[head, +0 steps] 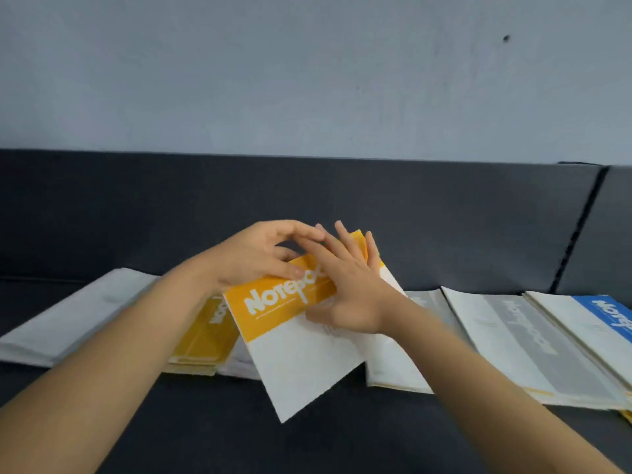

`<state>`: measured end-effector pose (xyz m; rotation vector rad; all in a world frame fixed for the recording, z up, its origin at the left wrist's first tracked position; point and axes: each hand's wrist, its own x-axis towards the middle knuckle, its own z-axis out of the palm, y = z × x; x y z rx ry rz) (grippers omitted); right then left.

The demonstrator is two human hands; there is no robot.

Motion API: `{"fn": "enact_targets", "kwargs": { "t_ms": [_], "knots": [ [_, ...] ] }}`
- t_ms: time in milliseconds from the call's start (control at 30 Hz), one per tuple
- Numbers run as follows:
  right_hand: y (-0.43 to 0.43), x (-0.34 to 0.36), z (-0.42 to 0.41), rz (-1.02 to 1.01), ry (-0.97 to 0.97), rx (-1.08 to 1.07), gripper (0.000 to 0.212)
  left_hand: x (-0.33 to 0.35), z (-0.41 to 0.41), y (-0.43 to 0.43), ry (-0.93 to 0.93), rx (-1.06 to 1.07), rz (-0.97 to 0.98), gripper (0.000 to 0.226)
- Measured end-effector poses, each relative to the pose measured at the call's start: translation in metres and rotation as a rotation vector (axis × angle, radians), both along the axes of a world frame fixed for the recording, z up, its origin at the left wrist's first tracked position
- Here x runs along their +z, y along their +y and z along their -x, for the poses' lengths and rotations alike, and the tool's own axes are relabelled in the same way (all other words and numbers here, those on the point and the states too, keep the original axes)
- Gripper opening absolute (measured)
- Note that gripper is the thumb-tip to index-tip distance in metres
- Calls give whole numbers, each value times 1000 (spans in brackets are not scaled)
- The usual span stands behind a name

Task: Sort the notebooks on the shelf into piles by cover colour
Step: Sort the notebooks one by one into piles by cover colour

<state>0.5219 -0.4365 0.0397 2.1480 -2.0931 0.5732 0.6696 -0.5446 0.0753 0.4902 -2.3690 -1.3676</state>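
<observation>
A yellow-and-white notebook [294, 323] is lifted and tilted above the dark shelf [212, 425] at the centre. My left hand [260, 254] grips its top yellow edge, thumb on the cover and fingers curled behind. My right hand [345, 285] lies flat on the cover with straight, spread fingers. Under my left forearm lies a pile of yellow notebooks [201, 340]. To the right lie a grey-banded notebook [519, 340] and a blue-banded notebook [608, 313]. A white-covered pile [78, 313] sits at the left.
More white notebooks [393, 364] lie beneath the lifted one. A dark backboard [410, 206] runs behind the shelf, with a grey wall [307, 73] above. A seam in the backboard [578, 227] slants down at the right.
</observation>
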Motion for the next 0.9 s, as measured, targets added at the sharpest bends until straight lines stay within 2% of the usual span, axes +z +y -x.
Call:
{"fn": "enact_targets", "kwargs": {
  "t_ms": [100, 200, 233, 333, 433, 533, 633, 733, 833, 900],
  "knots": [
    [-44, 0, -49, -172, -120, -39, 85, 5, -48, -39, -98, -43, 76, 64],
    [-78, 3, -79, -262, -360, 8, 32, 8, -84, -80, -264, -7, 168, 58],
    [-86, 3, -85, -273, -407, 7, 25, 8, -93, -94, -315, 18, 196, 56],
    [-94, 0, -93, -294, -576, -94, 29, 2, -114, -126, -344, 122, 307, 54],
    [-98, -11, -91, -249, -876, -253, 19, -16, -124, -149, -267, 300, 359, 62],
    [-109, -28, -102, -193, -1002, -426, 21, -43, -122, -146, -350, 360, 602, 56],
    [-118, -43, -126, -113, -845, -536, 34, -67, -114, -119, -529, 203, 800, 64],
    [-122, -54, -142, -67, -586, -557, 58, -89, -110, -101, -761, 88, 812, 81],
    [-126, -68, -143, -228, -183, -464, 50, -95, -111, -107, -838, 103, 840, 79],
    [-126, -74, -142, -322, -105, -394, 50, -93, -113, -114, -871, 122, 855, 80]
  ]
}}
